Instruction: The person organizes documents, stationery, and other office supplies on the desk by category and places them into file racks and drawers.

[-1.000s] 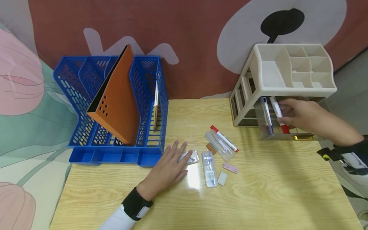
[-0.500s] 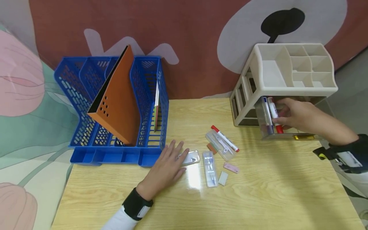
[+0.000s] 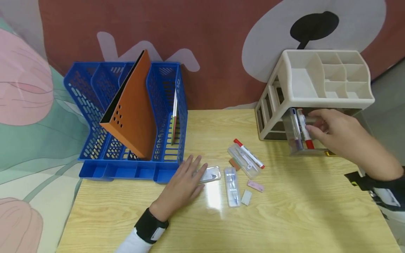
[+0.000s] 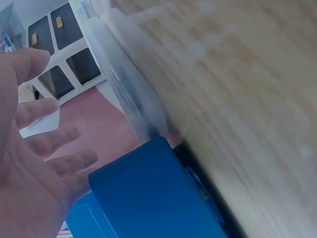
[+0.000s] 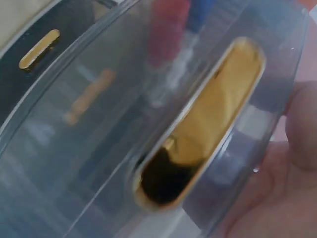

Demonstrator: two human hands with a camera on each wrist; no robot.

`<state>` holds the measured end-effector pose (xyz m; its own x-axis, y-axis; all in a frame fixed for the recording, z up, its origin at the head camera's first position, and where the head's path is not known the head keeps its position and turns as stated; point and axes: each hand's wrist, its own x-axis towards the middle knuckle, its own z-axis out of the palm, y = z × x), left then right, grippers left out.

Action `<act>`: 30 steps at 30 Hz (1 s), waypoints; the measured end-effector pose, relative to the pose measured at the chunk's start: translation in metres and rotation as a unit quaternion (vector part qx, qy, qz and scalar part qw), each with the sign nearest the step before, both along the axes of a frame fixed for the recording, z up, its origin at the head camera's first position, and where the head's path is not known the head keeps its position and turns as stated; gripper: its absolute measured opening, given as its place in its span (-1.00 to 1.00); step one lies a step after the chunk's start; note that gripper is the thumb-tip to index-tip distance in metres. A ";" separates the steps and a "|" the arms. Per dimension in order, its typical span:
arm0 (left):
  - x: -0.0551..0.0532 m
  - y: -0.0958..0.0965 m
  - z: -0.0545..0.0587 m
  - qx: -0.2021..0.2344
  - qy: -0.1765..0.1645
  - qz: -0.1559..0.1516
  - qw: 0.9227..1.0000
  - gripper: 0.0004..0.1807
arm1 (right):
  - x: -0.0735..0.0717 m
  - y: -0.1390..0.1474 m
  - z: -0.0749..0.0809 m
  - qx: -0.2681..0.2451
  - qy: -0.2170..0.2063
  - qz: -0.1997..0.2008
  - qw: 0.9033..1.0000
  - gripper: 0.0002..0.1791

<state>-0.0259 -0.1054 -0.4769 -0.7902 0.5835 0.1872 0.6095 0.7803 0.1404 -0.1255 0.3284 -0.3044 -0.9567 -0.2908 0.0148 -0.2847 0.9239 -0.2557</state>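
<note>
Right hand (image 3: 341,129): over the drawer at right of frame, thumb and forefinger parted; contact with the red marker is unclear.
Red marker (image 3: 304,128): inside the clear drawer (image 3: 317,152), red cap toward the viewer, just right of the blue pen (image 3: 296,127).
Left hand (image 3: 181,187): lower centre, fingers spread, fingertips over the left end of a clear case (image 3: 212,174).
Rack (image 3: 165,172): blue, left of frame, holding a tilted orange folder (image 3: 136,112).

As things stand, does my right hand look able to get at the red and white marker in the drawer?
Probably yes: the clear drawer is pulled out, and your right hand is over it, close beside the red and white marker. Nothing seems to block it.
</note>
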 end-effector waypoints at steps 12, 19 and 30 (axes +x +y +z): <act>-0.001 0.001 0.010 0.014 0.012 0.005 1.000 -0.28 | 0.049 -0.047 0.004 -0.096 0.263 0.088 0.956 -0.48; -0.003 0.002 0.012 0.008 0.019 0.006 1.000 -0.28 | 0.058 -0.061 -0.005 -0.154 0.264 0.123 0.944 -0.43; -0.007 0.007 0.013 0.020 0.041 0.002 0.999 -0.30 | 0.073 -0.100 -0.037 -0.207 0.229 0.168 0.936 -0.46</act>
<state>-0.0326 -0.0981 -0.4637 -0.7738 0.5707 0.2747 0.6167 0.7778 0.1215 -0.0529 0.2287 -0.3418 -0.6781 -0.4526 0.5791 -0.7087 0.6115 -0.3519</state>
